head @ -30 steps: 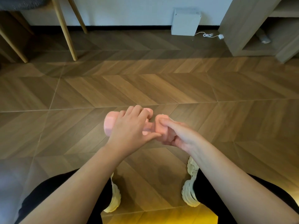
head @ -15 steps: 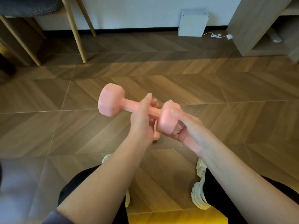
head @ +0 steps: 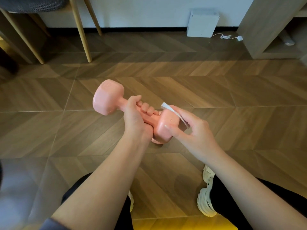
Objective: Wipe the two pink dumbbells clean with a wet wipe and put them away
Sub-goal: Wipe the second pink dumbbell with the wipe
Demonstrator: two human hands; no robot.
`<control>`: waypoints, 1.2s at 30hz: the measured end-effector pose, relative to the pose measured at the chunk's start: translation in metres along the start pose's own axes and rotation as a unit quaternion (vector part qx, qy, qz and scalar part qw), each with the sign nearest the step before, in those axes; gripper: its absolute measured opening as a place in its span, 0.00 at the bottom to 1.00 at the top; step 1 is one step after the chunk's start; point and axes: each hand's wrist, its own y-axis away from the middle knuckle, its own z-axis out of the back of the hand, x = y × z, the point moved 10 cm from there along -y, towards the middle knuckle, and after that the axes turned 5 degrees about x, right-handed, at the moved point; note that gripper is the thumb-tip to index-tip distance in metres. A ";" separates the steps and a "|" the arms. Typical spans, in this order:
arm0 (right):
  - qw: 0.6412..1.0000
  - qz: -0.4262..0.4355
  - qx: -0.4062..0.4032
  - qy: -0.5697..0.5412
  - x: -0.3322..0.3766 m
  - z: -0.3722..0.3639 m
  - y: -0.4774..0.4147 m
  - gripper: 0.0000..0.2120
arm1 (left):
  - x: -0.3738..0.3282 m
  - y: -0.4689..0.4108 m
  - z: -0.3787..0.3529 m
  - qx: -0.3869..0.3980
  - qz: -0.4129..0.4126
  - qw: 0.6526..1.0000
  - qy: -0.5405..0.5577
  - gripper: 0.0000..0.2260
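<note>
One pink dumbbell [head: 108, 98] held clear of the floor [head: 232, 97], left grip [head: 134, 117] clamped round its handle; right grip [head: 194, 130] pinches the wet wipe [head: 167, 107] against the near head. Advisable: turn the handle so each face meets the wipe

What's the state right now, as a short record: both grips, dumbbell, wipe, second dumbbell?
left grip: holds the pink dumbbell by its handle, off the wooden floor
right grip: holds the wet wipe against that dumbbell's near head
second dumbbell: pink sliver below that head, mostly hidden
stage: wiping under way
</note>
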 end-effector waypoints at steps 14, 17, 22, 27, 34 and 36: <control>0.973 -0.055 -0.047 -0.221 -0.007 0.013 -0.005 0.19 | -0.003 -0.005 -0.016 0.063 0.016 0.998 0.009 0.16; 0.885 -0.238 0.065 -0.394 -0.033 -0.017 -0.002 0.28 | -0.002 -0.004 -0.024 0.104 0.034 0.994 0.005 0.18; 0.804 -0.295 0.197 -0.477 -0.027 -0.055 0.012 0.34 | 0.007 0.002 -0.035 0.160 0.052 0.985 -0.044 0.18; 0.844 -0.253 0.129 -0.456 -0.031 -0.043 0.005 0.26 | 0.004 0.000 -0.030 0.120 0.032 0.991 -0.041 0.13; 0.881 -0.244 0.078 -0.397 -0.037 -0.041 0.003 0.26 | -0.008 -0.003 -0.018 0.064 -0.016 0.997 -0.038 0.15; 0.886 -0.225 0.084 -0.396 -0.032 -0.041 0.002 0.27 | -0.012 -0.003 -0.018 0.067 -0.018 0.997 -0.039 0.15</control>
